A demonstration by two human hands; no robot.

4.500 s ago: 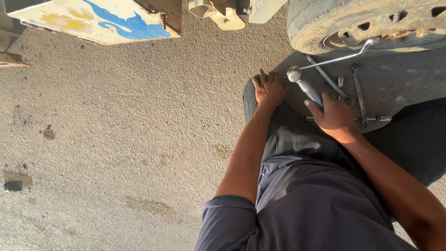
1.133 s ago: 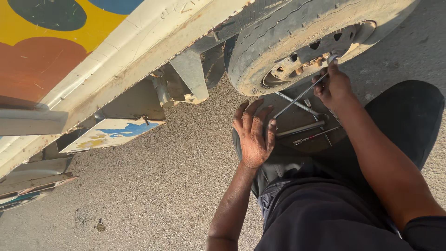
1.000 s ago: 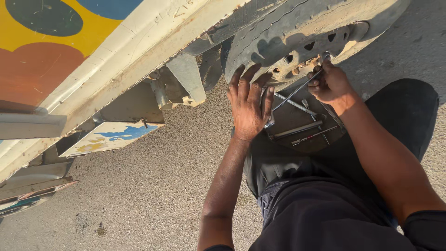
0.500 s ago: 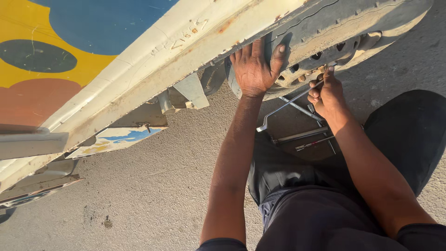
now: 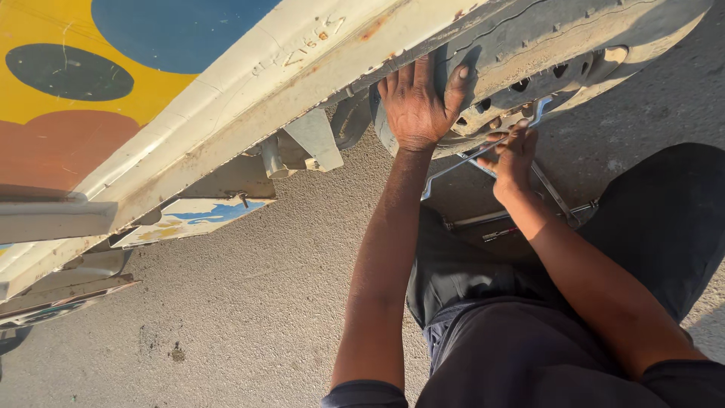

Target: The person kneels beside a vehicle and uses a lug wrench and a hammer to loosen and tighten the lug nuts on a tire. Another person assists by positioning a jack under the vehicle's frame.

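The left hand (image 5: 418, 102) lies flat and open on the tyre (image 5: 529, 53), under the vehicle's painted body (image 5: 226, 91). The right hand (image 5: 513, 155) is closed around a metal wheel wrench (image 5: 483, 151) at the hub. Best to brace the tyre firmly and keep the wrench seated squarely.

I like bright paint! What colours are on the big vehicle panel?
The painted vehicle panel is yellow with blue, dark and brownish-orange round patches; head view.
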